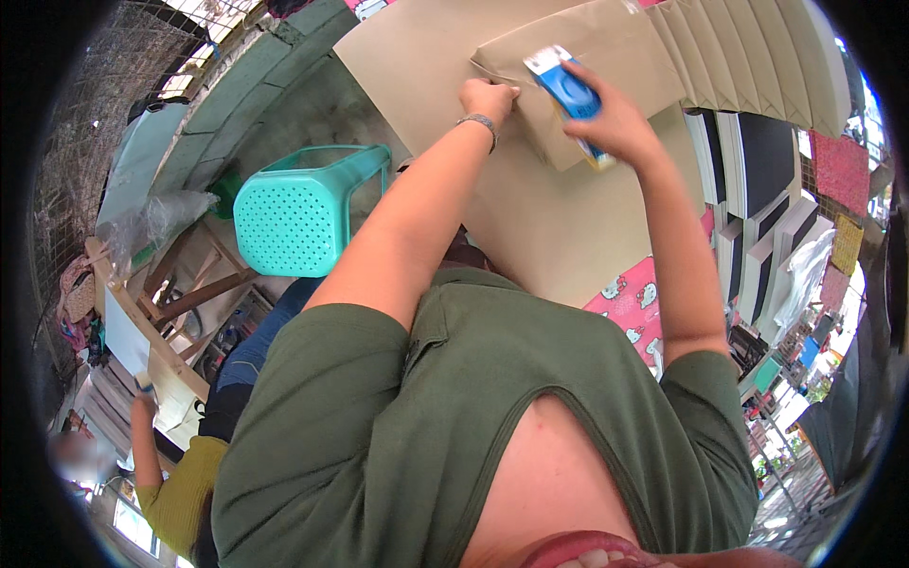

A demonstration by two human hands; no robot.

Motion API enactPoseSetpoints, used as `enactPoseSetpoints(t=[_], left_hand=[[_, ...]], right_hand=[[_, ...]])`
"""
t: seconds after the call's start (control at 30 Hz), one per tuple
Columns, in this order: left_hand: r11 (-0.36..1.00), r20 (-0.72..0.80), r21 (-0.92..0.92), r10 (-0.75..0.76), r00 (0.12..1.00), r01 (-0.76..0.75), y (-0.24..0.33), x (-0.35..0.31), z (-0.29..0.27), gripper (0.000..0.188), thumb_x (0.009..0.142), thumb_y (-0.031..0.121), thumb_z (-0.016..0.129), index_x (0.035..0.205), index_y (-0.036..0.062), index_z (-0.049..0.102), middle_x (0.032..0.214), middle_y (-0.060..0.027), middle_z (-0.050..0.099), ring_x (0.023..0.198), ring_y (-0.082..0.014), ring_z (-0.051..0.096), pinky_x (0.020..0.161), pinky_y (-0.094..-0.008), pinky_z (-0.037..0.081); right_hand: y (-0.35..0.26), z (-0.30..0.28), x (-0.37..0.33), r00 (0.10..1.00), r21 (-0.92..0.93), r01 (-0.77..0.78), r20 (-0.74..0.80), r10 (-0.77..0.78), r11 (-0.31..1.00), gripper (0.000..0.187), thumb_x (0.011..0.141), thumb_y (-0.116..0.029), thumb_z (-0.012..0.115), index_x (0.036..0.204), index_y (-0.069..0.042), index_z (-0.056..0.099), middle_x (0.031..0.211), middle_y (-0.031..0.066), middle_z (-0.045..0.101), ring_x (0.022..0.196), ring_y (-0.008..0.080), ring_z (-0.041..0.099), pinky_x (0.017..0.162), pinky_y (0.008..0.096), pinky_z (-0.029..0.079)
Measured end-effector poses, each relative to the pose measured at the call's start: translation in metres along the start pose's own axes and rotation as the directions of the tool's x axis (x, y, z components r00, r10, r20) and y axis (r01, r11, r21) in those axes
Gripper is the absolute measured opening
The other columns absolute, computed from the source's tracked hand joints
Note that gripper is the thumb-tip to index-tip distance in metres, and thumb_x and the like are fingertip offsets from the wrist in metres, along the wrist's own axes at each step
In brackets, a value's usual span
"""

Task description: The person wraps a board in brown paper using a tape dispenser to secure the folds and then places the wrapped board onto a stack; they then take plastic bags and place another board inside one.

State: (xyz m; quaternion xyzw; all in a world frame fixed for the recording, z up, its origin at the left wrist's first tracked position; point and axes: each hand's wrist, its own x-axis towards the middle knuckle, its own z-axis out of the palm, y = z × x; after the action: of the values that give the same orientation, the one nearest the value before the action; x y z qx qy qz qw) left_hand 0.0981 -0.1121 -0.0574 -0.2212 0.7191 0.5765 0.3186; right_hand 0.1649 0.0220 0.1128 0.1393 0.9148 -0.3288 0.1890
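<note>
A flat blue-and-white packet (571, 95) sits in the right hand (615, 123), over brown paper sheets (568, 218).

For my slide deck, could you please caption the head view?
Left hand presses a folded brown paper sheet while the right hand holds a blue-and-white glue stick against it.
</note>
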Motion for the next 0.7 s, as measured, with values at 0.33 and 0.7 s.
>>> enactPoseSetpoints(t=[0.33,0.7], left_hand=[[1.0,-0.008,-0.01,0.02,1.0,-0.02,-0.01,0.004,0.002,0.026,0.068,0.011,0.08,0.087,-0.0044,0.069,0.085,-0.0157,0.07,0.076,-0.0223,0.068,0.07,-0.0325,0.054],[0.993,-0.025,-0.103,0.064,0.998,-0.066,-0.019,0.014,0.006,0.015,0.073,0.005,0.074,0.083,-0.0056,0.068,0.076,-0.0103,0.068,0.065,-0.0173,0.065,0.06,-0.0302,0.052]], right_hand=[[-0.025,0.009,0.105,0.961,-0.335,-0.051,0.241,0.138,0.941,0.072,0.062,-0.033,0.065,0.133,-0.024,0.053,0.096,0.0127,0.067,0.086,0.0246,0.064,0.084,0.0353,0.05],[-0.035,0.015,0.122,0.933,-0.514,-0.01,0.304,0.193,0.858,0.065,0.061,-0.035,0.065,0.123,-0.015,0.062,0.108,0.0159,0.066,0.094,0.0279,0.065,0.084,0.0369,0.051]])
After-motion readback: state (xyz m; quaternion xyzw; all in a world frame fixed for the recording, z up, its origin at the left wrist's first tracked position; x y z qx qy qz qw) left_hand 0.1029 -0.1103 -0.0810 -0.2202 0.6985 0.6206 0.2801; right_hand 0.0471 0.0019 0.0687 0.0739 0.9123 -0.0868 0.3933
